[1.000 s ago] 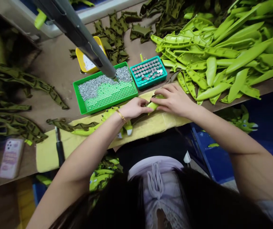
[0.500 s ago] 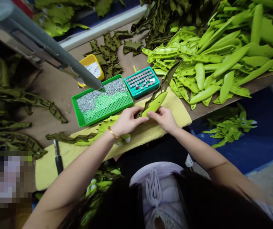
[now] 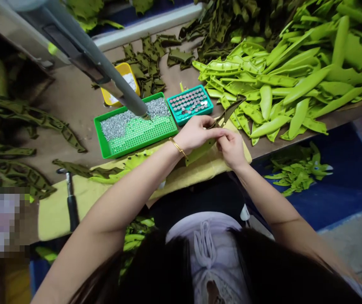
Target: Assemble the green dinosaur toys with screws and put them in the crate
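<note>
My left hand (image 3: 196, 134), a gold bangle at its wrist, is closed on a dark olive curved plastic piece (image 3: 232, 110) whose pointed end sticks out to the upper right. My right hand (image 3: 232, 148) is closed at the same piece, its thumb and fingers meeting the left fingertips. Below the left hand shows a flat olive-green part (image 3: 199, 155); whether it is joined to the curved piece I cannot tell. To the left, a bright green spiky toy part (image 3: 127, 164) with a dark strip lies on the yellow cloth (image 3: 52, 215), partly behind my left forearm.
A green perforated tray (image 3: 105, 151) holds small metal bits, with a grey tool (image 3: 114, 82) slanting down over it. Beside it stand a teal tray (image 3: 196, 116) of small discs and a yellow tub (image 3: 123, 66). A hammer (image 3: 71, 198) lies left; green parts (image 3: 282, 84) heap right.
My left hand has moved right, over the piece, palm turned down. The bright green leaf-shaped part between my hands is now out of sight. The view has shifted slightly.
</note>
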### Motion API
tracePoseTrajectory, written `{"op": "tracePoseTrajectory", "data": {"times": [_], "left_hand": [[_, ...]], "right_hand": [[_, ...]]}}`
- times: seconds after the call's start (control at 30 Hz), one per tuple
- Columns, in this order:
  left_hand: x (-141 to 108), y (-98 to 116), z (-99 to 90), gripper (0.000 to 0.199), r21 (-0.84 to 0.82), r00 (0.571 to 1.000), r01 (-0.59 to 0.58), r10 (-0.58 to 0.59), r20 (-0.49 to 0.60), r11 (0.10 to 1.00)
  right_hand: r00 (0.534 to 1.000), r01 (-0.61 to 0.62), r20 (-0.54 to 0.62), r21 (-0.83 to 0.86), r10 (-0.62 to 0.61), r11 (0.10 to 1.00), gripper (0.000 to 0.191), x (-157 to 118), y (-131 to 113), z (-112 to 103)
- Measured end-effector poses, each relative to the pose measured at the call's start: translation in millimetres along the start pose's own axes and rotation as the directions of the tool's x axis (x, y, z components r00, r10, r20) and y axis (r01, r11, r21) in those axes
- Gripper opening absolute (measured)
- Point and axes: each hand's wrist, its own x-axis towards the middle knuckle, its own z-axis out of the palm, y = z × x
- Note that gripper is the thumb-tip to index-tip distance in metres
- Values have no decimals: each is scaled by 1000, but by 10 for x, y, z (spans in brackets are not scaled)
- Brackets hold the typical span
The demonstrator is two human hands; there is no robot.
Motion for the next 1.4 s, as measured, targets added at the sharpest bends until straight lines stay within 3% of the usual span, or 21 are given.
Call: {"op": "tracePoseTrajectory", "data": {"times": [0.07, 0.17, 0.23, 0.3, 0.37, 0.43, 0.53, 0.6, 0.67, 0.73, 0.83, 0.9, 1.1, 1.4], "left_hand": [[-44, -43, -71, 40, 15, 1000, -22, 22, 9, 1000], [-232, -179, -295, 52, 227, 982, 34, -74, 173, 973], [-422, -296, -404, 52, 394, 945, 75, -191, 265, 916], [-630, -405, -402, 50, 532, 953, 61, -208, 220, 844], [-820, -489, -293, 58, 641, 989, 41, -124, 85, 767], [-969, -546, -147, 61, 723, 998, 52, -54, -20, 689], [-1124, -604, -25, 46, 784, 1000, 25, -13, -22, 620], [-1211, -641, -47, 42, 799, 1000, -11, 25, -6, 602], [-1291, -683, -125, 42, 799, 998, -15, 60, -26, 601], [-1355, -734, -216, 43, 804, 994, 4, 83, -67, 595], [-1410, -830, -307, 45, 832, 987, 43, 103, -119, 553], [-1425, -895, -321, 46, 857, 982, 61, 123, -144, 512], [-1438, -985, -292, 42, 862, 960, 48, 216, -180, 504], [-1441, -1000, -308, 42, 842, 951, 27, 246, -188, 538]], "right_hand": [[1000, 11, -16, -11, -11, 1000, 48, 5, 5, 1], [993, -27, 109, -235, 54, 972, 57, 65, -145, -129], [988, 11, 139, -469, 62, 883, 61, 153, -332, -221], [994, 98, 94, -581, -53, 808, 64, 295, -536, -187], [971, 240, 109, -530, -215, 814, 68, 487, -706, 42], [901, 422, 266, -356, -343, 834, 62, 694, -812, 423], [735, 550, 487, -22, -471, 835, 46, 904, -880, 1009], [690, 528, 531, 97, -493, 843, 35, 925, -901, 1266], [720, 493, 523, 78, -457, 866, 29, 872, -905, 1407], [782, 456, 474, 6, -405, 890, 32, 803, -863, 1495], [873, 392, 322, -15, -366, 920, 38, 792, -665, 1649], [897, 382, 225, 35, -379, 924, 46, 865, -462, 1778], [874, 474, 31, 170, -485, 864, 42, 1077, -20, 2024], [850, 517, 41, 121, -525, 847, 32, 1017, 2, 2015]]}}
